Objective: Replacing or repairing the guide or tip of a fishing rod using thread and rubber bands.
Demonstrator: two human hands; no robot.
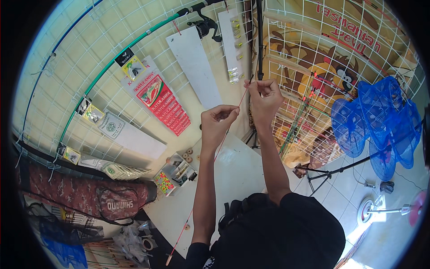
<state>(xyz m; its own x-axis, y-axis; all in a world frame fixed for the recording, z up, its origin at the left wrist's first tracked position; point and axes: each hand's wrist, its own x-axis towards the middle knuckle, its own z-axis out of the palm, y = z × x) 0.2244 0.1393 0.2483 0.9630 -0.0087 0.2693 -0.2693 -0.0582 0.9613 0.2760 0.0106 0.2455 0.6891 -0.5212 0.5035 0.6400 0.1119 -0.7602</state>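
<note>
A thin red rod (193,208) slants up past my left forearm, from a pale, wood-coloured end at the lower left to my fingertips. My left hand (218,123) is closed, thumb and forefinger pinching the rod. Higher and to the right, my right hand (265,99) is also closed, its fingertips pinched at the dark upper end of the rod. Whether a fine line is held there too is too small to tell. Both hands are raised over a white table (239,163).
A small compartment box (177,175) with bright beads stands on the table, near several wooden rings (188,159). A wire grid with hanging packets (163,105) and a green fishing rod (107,62) rises behind. Blue mesh nets (378,116) hang right; a camouflage bag (80,193) lies left.
</note>
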